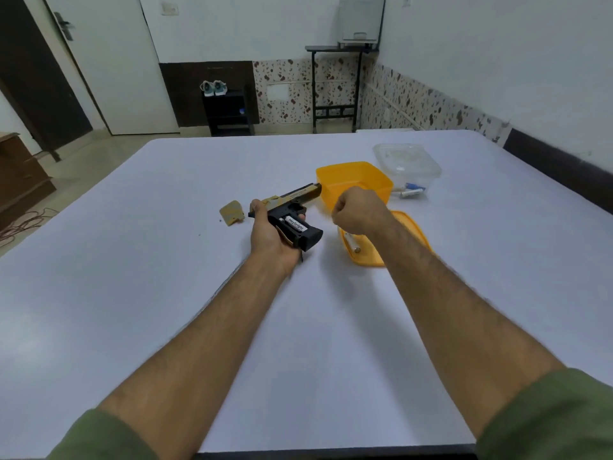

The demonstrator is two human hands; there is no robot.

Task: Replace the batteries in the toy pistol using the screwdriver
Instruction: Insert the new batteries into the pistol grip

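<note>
My left hand (270, 232) grips the black and gold toy pistol (292, 207) on its side above the table, with the grip's battery bay uncovered. A white battery (296, 224) labelled Heybright lies in that bay. The gold battery cover (232, 213) rests on the table just left of the pistol. My right hand (356, 209) hovers right of the pistol with its fingers curled; whether it holds anything is hidden. A loose battery (351, 242) lies on the orange lid (414, 230) under my right wrist. No screwdriver is plainly visible.
An orange box (353, 180) stands just behind my right hand. A clear plastic container (406, 162) sits further back right, with several batteries (411, 190) on the table in front of it. The white table (166, 293) stretches wide to the left and front.
</note>
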